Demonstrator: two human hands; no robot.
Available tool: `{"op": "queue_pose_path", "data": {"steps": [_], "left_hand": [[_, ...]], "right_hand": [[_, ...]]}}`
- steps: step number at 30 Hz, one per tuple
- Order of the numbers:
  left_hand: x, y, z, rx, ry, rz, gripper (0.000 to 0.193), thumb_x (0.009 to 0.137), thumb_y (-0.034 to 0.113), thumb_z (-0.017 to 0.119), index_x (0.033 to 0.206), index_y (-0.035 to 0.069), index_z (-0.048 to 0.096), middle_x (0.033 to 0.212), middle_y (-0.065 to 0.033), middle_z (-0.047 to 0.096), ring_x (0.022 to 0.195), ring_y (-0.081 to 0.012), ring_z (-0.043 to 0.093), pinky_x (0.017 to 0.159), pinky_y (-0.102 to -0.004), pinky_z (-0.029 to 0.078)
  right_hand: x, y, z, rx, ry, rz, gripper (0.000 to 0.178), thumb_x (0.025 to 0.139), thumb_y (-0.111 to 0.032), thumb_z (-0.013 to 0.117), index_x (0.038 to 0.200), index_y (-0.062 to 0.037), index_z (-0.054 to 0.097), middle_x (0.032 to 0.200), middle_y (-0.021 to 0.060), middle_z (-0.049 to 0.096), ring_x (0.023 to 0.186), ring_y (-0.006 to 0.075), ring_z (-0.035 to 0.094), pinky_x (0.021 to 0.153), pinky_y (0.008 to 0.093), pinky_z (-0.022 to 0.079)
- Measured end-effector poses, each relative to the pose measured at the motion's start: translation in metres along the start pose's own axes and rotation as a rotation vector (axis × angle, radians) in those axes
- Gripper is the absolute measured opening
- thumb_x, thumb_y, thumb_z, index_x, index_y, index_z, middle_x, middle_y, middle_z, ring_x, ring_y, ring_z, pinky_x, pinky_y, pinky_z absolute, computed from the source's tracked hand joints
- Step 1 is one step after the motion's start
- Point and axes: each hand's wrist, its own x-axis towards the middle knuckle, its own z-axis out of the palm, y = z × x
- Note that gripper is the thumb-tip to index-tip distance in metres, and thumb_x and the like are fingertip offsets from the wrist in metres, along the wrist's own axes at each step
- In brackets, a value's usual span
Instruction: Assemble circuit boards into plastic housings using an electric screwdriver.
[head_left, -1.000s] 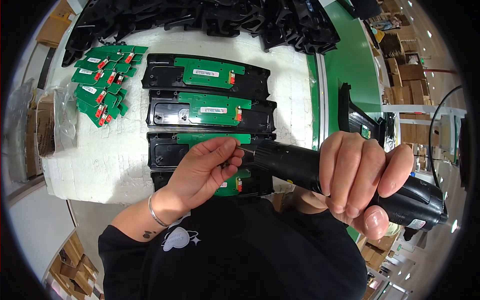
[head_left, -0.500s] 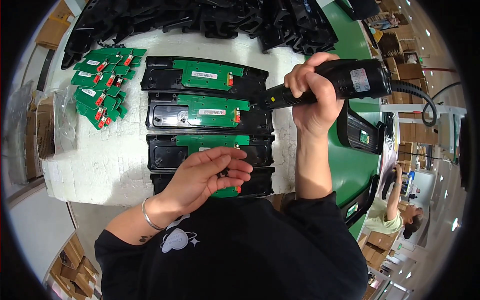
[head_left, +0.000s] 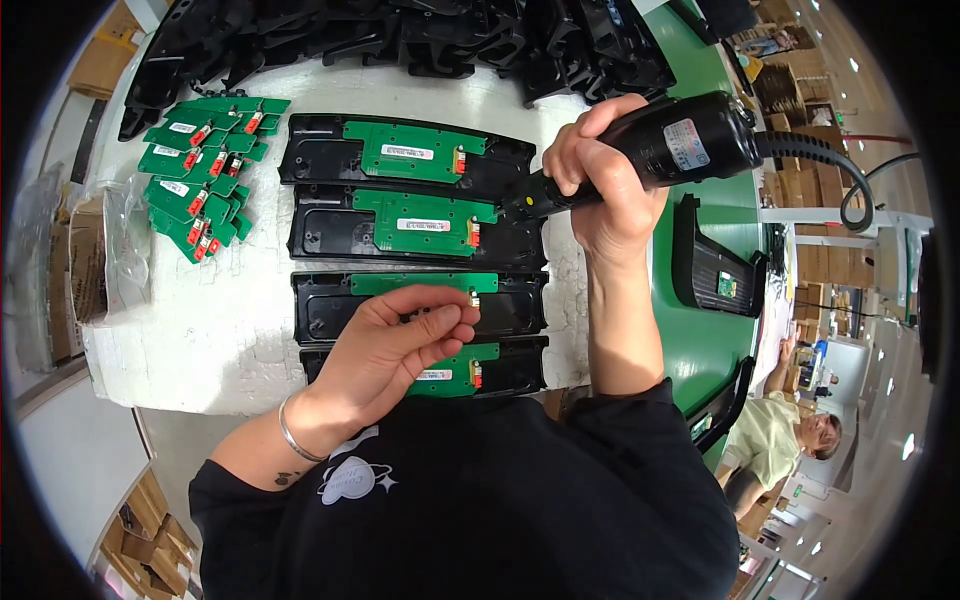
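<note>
My right hand (head_left: 612,195) is wrapped round a black electric screwdriver (head_left: 690,140). Its nose meets the right part of the second black plastic panel (head_left: 325,228) from the top, by the end of the green circuit board (head_left: 375,205) lying in that panel. The exact tip is hard to make out. Over the third panel (head_left: 318,308) hovers my left hand (head_left: 375,350), fingers curled in and thumb against the index finger. Small dark screws show in the curl of its fingers. Part of the third panel's board (head_left: 430,283) is hidden behind this hand.
Loose green circuit boards (head_left: 180,155) with red connectors lie piled at the left. Black plastic parts (head_left: 440,35) are heaped along the far edge. More black panels (head_left: 725,270) rest on the green surface (head_left: 668,300) at right. A co-worker (head_left: 770,440) is beyond it.
My left fingers have closed in from a looser, opened curl. The screwdriver's body has shifted left and tilted slightly, its nose still at the second panel. The co-worker has changed posture.
</note>
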Motion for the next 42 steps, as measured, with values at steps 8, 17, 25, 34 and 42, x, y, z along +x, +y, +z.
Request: {"op": "queue_pose_path", "data": {"steps": [8,17,25,34,42], "left_hand": [[0.002,-0.006,-0.008,-0.203,0.021,0.054,0.015,0.086,0.011,0.054,0.097,0.002,0.057,0.09,-0.0065,0.06,0.079,-0.0102,0.058,0.068,-0.0181,0.049],[0.005,-0.011,-0.009,-0.326,-0.121,0.044,0.014,0.087,0.014,0.054,0.094,0.004,0.058,0.084,-0.004,0.06,0.075,-0.0086,0.057,0.065,-0.018,0.049],[-0.011,-0.003,0.011,-0.326,-0.058,-0.069,0.038,0.093,0.025,0.04,0.116,-0.006,0.044,0.106,-0.0151,0.054,0.098,-0.0216,0.054,0.09,-0.0307,0.042],[-0.017,-0.01,-0.009,-0.039,-0.126,0.049,0.023,0.094,0.016,0.036,0.105,-0.002,0.046,0.096,-0.017,0.057,0.087,-0.0215,0.058,0.075,-0.0271,0.047],[-0.013,-0.002,-0.012,0.238,-0.011,0.087,0.009,0.086,0.009,0.051,0.085,0.0,0.053,0.074,-0.0061,0.054,0.064,-0.0108,0.049,0.057,-0.0206,0.04]], "right_hand": [[-0.024,-0.056,0.019,0.351,-0.19,-0.156,0.025,0.073,-0.007,0.059,0.091,-0.0044,0.043,0.058,0.0017,0.045,0.044,0.0116,0.042,0.043,0.027,0.034],[-0.041,-0.086,0.033,0.298,-0.318,-0.202,0.025,0.069,-0.008,0.061,0.084,-0.0108,0.042,0.053,-0.0044,0.051,0.042,0.0047,0.048,0.042,0.0156,0.04],[-0.04,-0.039,0.058,0.19,-0.107,-0.106,0.027,0.069,-0.009,0.052,0.093,-0.0045,0.042,0.056,-0.0004,0.044,0.042,0.0095,0.041,0.044,0.0255,0.032],[-0.025,-0.002,0.052,0.132,-0.108,0.025,0.024,0.068,-0.008,0.052,0.09,-0.0017,0.043,0.056,0.0044,0.043,0.044,0.0114,0.038,0.047,0.0278,0.035],[-0.029,0.005,0.045,0.018,-0.197,-0.012,0.016,0.067,0.0,0.056,0.082,0.0,0.05,0.07,0.0045,0.053,0.061,0.0092,0.05,0.056,0.0215,0.042]]}}
